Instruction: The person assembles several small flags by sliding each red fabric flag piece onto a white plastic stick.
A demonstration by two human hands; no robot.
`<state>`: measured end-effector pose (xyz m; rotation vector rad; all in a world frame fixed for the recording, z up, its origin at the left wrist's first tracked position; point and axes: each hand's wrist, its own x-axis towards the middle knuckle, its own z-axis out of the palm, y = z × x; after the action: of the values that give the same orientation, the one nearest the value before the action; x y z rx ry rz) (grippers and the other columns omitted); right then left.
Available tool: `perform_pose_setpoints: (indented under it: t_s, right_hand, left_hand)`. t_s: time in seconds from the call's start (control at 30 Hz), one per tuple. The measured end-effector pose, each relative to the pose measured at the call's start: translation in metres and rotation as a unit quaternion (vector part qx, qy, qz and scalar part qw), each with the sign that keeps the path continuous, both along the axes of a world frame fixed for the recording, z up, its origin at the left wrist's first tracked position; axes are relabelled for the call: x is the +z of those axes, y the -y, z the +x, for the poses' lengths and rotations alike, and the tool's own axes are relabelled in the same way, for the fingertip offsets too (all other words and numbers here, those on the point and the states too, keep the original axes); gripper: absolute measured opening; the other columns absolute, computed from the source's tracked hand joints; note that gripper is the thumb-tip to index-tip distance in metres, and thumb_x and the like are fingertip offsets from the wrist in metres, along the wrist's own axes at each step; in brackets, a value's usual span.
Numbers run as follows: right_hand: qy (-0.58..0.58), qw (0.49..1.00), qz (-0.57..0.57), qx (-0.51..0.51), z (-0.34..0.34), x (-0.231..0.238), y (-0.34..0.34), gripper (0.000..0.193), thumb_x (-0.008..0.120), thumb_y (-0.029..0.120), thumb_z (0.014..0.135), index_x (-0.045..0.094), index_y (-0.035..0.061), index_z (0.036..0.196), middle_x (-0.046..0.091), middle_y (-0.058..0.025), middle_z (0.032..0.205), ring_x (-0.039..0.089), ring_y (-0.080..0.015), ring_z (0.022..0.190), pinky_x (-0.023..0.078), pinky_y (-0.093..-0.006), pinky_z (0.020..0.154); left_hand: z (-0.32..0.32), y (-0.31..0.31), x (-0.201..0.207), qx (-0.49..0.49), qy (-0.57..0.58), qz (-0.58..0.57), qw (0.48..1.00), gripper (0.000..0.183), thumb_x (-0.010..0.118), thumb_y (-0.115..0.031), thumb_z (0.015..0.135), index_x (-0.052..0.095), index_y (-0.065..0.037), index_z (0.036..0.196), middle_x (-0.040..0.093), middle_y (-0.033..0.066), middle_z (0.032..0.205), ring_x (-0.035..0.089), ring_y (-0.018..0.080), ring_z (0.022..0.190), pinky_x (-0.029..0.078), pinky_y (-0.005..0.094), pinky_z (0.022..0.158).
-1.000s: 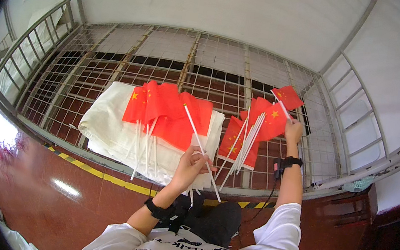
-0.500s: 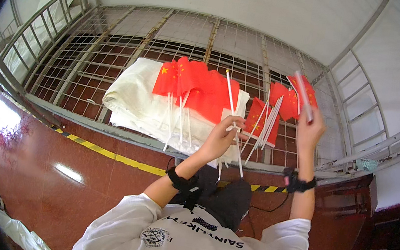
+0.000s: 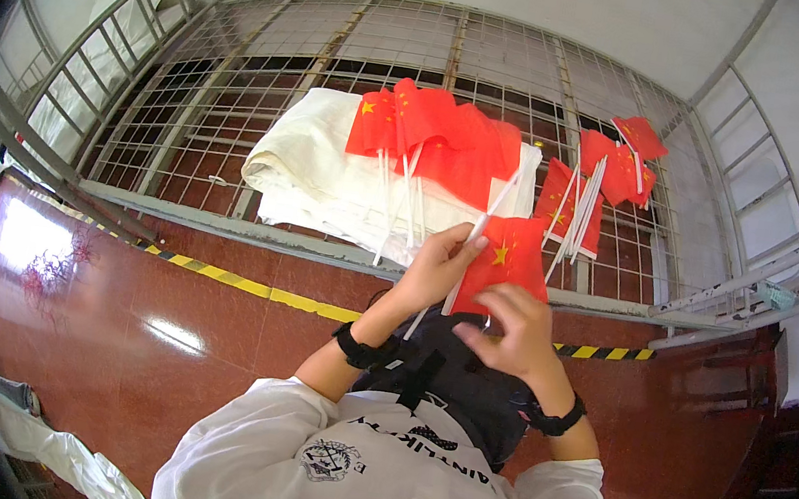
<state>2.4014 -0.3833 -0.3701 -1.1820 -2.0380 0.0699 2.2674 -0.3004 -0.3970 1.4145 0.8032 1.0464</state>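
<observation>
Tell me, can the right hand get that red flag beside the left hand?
Probably yes: the right hand looks open, close by the red flag, and nothing seems to block the way.

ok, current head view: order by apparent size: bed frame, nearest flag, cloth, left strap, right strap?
1. Bed frame
2. Cloth
3. Nearest flag, edge partly hidden by the right hand
4. Left strap and right strap: look alike, not ranked

Wht tee [image 3: 389,485] w/ blk wristbands [image 3: 361,349]
</observation>
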Motion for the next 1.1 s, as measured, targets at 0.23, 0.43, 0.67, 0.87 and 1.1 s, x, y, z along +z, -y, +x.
perform_pose_setpoints:
  t_s: [0.23,0.43,0.67,0.87,1.1]
  right_hand:
    - [-0.357,0.909,-0.173,-0.131,0.048,0.030,-0.025,0.025,0.058,0.023,0.085,0.061,-0.0013,0.091,0.051,0.0033,0.067,0.041,-0.0027,0.057,0.032,-0.0181,0.050]
    - [-0.397,0.879,-0.222,-0.144,0.067,0.027,-0.027,0.024,0.056,0.026,0.086,0.062,0.0035,0.079,0.048,0.0042,0.060,0.040,-0.0029,0.052,0.029,-0.0179,0.046]
    - [-0.506,0.834,0.097,-0.196,0.096,0.073,0.019,0.025,0.050,0.022,0.090,0.051,0.0050,0.072,0.044,0.0011,0.060,0.037,-0.0052,0.050,0.026,-0.0203,0.043]
    - [-0.504,0.822,0.163,-0.212,0.081,0.069,0.034,0.027,0.047,0.019,0.091,0.044,0.0057,0.068,0.039,0.0004,0.059,0.032,-0.0056,0.049,0.025,-0.0215,0.042]
    - [-0.564,0.791,0.164,-0.172,0.102,0.067,0.043,0.031,0.046,0.020,0.092,0.043,0.0063,0.064,0.036,0.0013,0.056,0.028,-0.0051,0.045,0.021,-0.0207,0.040]
  left_hand:
    - [0.010,0.029,0.001,-0.182,-0.048,0.141,0.972,0.015,0.048,-0.012,0.089,0.046,0.002,0.083,0.041,0.0160,0.068,0.038,0.0273,0.061,0.037,0.0319,0.059]
    - [0.018,0.037,-0.024,-0.148,-0.064,0.230,0.960,0.016,0.042,-0.007,0.090,0.047,0.002,0.102,0.046,0.0158,0.100,0.046,0.0254,0.093,0.037,0.0300,0.084]
    - [0.005,0.044,-0.025,-0.041,-0.075,0.242,0.967,0.022,0.044,-0.005,0.088,0.048,0.003,0.108,0.042,0.0193,0.113,0.044,0.0316,0.103,0.036,0.0331,0.087]
    - [0.009,0.049,-0.026,-0.131,-0.079,0.088,0.984,0.025,0.032,-0.019,0.095,0.046,0.001,0.087,0.044,0.0111,0.065,0.042,0.0194,0.061,0.039,0.0298,0.062]
    - [0.004,0.045,-0.026,-0.180,-0.048,0.103,0.977,0.030,0.034,-0.024,0.096,0.043,0.001,0.081,0.036,0.0044,0.061,0.034,0.0107,0.060,0.036,0.0263,0.057]
